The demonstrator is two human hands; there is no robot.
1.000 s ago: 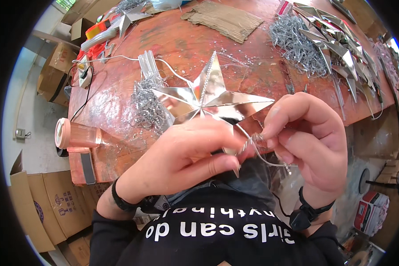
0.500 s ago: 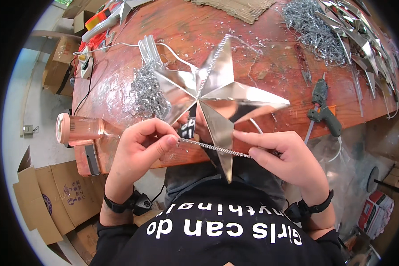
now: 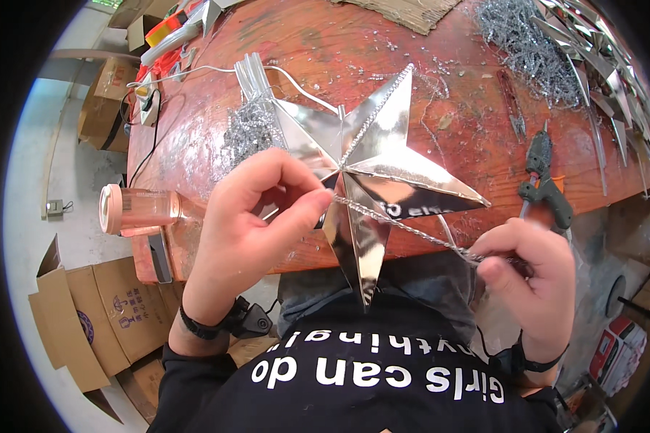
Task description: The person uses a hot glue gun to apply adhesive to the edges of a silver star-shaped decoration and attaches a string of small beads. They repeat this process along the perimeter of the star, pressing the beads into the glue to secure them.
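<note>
A shiny silver star (image 3: 440, 177) with folded points rests at the table's front edge, its lowest point hanging toward my lap. A sparkling silver strand runs along the ridge of its upper point. My left hand (image 3: 253, 216) pinches one end of a thin silver rhinestone chain (image 3: 408, 227) just below the star's centre. My right hand (image 3: 531, 270), off the star's lower right, has its fingers closed on the chain's other part. The chain stretches slantwise across the lower point between both hands. What lies inside my right fingers is partly hidden.
A green glue gun (image 3: 545, 180) lies at the right edge. Tangled silver chains form a heap (image 3: 249, 130) behind my left hand and a pile (image 3: 523, 50) at the far right, beside stacked silver stars (image 3: 610, 79). Clear sticks (image 3: 251, 76) and a pink-lidded jar (image 3: 141, 209) are at left.
My right hand has moved right and slightly down, and my left hand up and right toward the star's centre. The chain now spans a longer slant. The star sits a little farther right in view.
</note>
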